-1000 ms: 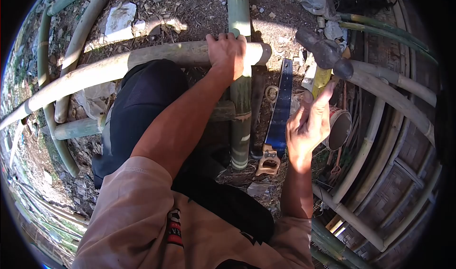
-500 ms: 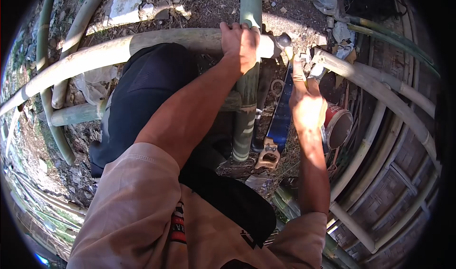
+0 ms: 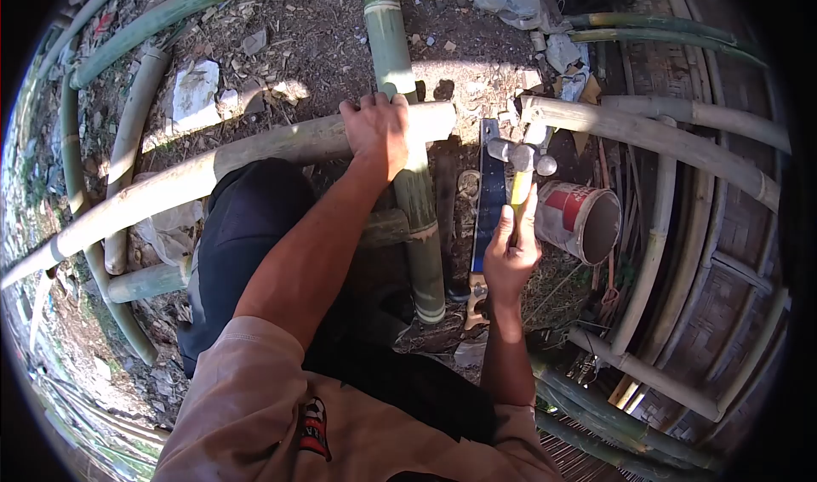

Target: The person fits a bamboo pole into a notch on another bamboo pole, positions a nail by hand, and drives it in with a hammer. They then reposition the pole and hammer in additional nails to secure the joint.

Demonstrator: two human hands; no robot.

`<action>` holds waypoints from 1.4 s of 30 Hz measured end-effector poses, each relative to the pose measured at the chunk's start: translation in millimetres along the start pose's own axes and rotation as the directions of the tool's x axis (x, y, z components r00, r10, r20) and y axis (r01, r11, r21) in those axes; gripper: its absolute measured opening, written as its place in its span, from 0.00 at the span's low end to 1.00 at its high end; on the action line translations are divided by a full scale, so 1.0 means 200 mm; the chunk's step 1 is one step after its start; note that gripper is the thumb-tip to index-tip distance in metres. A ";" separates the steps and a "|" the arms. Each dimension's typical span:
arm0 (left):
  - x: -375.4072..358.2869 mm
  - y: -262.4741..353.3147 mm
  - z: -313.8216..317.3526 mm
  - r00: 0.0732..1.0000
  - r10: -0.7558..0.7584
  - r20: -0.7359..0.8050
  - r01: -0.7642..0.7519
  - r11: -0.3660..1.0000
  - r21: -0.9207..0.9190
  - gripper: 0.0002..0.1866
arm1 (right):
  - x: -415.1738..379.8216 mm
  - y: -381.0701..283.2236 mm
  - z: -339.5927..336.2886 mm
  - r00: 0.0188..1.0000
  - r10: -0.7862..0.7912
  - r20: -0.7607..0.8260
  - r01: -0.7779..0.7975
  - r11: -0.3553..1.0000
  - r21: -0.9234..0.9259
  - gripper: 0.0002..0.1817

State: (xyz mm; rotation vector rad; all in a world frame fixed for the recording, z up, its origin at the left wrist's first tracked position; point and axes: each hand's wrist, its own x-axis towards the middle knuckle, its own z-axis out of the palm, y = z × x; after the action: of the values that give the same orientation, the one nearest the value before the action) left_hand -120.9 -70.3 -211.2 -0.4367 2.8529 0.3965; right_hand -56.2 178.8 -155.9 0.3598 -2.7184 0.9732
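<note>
My left hand point(image 3: 377, 133) is wrapped over a pale bamboo pole point(image 3: 289, 144) near its cut right end. That pole lies across an upright-running green bamboo post point(image 3: 393, 52). In my right hand point(image 3: 514, 252) is a hammer point(image 3: 522, 160) with a yellow handle and a rounded metal head, raised apart from the pole's end. Below the hammer, a handsaw point(image 3: 489, 201) with a blue blade and wooden handle lies on the ground. A red and white bucket point(image 3: 562, 214) rests on its side just right of my right hand.
Another bamboo pole point(image 3: 647, 129) extends to the right from near the hammer. Woven bamboo panels point(image 3: 732, 312) line the right side. More green bamboo point(image 3: 170, 22) lies at upper left, and plastic scraps point(image 3: 515, 1) litter the ground.
The hammer has moved back from the pole's end towards my body, and its head now shows clearly. My left hand keeps its hold on the pole. The whole view has shifted.
</note>
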 end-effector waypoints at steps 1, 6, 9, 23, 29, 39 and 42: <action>0.00 0.00 -0.01 1.000 -0.007 0.026 0.006 1.000 0.009 0.29 | -0.06 0.11 0.05 0.971 0.226 0.077 -0.233 0.969 0.085 0.27; 0.07 -0.02 -0.06 0.983 0.097 0.156 -0.111 0.990 0.082 0.33 | 0.01 0.32 0.17 0.681 0.666 0.305 -0.732 0.635 0.246 0.21; 0.15 -0.05 -0.05 0.959 0.171 0.228 -0.182 0.983 0.028 0.35 | 0.13 0.43 0.25 0.630 0.665 0.402 -0.770 0.602 0.212 0.17; 0.19 -0.07 -0.07 0.944 0.195 0.265 -0.178 0.980 -0.086 0.35 | 1.69 0.69 1.16 0.974 0.150 0.172 -0.139 0.987 -0.075 0.16; 0.20 -0.07 -0.09 0.946 0.213 0.243 -0.189 0.975 -0.119 0.33 | 1.82 0.71 1.29 0.945 0.110 0.307 0.035 0.902 -0.429 0.25; 0.20 -0.07 -0.09 0.941 0.229 0.248 -0.205 0.971 -0.120 0.33 | 1.76 0.73 1.26 0.933 0.105 0.345 0.103 0.840 -0.533 0.13; 0.18 -0.08 -0.07 0.947 0.254 0.197 -0.235 0.965 -0.115 0.33 | 1.49 0.68 1.13 0.993 -0.108 0.053 0.116 0.977 -0.179 0.08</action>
State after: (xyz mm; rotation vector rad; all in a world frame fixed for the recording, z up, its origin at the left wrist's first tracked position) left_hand -152.7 -98.2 -211.1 -0.0479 2.6934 0.5811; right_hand -409.1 89.4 -317.5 0.4979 -2.7629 0.6893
